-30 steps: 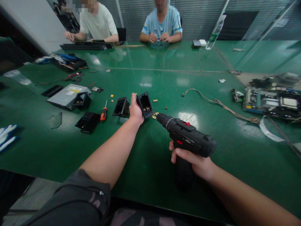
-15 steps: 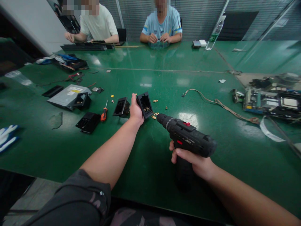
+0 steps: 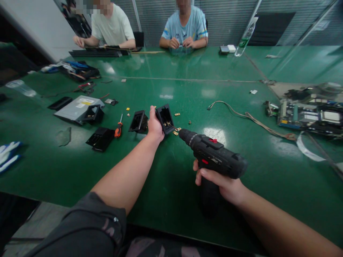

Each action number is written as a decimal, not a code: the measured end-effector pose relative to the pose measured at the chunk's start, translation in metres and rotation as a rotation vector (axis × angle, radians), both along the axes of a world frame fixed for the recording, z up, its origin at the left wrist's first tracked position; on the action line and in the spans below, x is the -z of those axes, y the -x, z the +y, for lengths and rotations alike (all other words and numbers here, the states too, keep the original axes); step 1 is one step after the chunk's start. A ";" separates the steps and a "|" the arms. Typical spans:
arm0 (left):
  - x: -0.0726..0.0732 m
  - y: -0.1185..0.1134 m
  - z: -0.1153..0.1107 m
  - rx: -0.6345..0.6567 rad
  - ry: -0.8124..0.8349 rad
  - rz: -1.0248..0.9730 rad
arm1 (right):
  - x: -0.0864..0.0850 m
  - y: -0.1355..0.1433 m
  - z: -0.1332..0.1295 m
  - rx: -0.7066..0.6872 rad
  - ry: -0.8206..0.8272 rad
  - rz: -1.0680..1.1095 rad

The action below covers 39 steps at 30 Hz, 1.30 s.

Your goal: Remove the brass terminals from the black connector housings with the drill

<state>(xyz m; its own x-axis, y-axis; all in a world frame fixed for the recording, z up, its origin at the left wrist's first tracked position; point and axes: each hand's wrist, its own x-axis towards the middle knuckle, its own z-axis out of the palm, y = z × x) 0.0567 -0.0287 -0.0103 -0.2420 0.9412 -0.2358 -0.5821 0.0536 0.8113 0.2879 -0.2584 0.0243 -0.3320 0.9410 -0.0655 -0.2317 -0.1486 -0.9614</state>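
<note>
My left hand grips a black plastic box by its side, its open face tilted toward me with brass-coloured parts inside. In my right hand is a black cordless drill with red switches, held by its handle. The drill's thin bit points left into the box's lower part; whether it touches a screw is too small to tell. Small brass plates lie by the chuck, and a small screw is a little farther right. A second black box stands just left of my left hand.
An orange-handled screwdriver, a black plastic part and a silver drive unit lie to the left. A cable and circuit boards are on the right. Across the green table sit two people, near a water bottle.
Almost nothing differs. Both hands, the black box and the drill keep their places, with only a very slight shift of the camera's view.
</note>
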 end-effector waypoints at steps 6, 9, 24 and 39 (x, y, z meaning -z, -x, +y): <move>0.002 0.001 0.002 0.006 0.005 0.005 | -0.005 0.001 0.001 -0.004 0.013 0.009; 0.003 0.000 0.002 0.000 -0.006 0.003 | -0.004 0.001 0.001 0.003 0.008 0.015; 0.002 0.001 0.001 0.017 -0.010 0.017 | -0.002 0.002 -0.001 0.023 0.015 0.005; -0.001 0.000 -0.002 0.005 -0.002 0.033 | -0.005 0.002 0.000 0.014 0.028 0.030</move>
<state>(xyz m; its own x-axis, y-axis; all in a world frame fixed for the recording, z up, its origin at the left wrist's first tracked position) 0.0566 -0.0306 -0.0090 -0.2453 0.9428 -0.2258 -0.5546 0.0546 0.8304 0.2864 -0.2586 0.0291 -0.3209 0.9435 -0.0825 -0.2623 -0.1722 -0.9495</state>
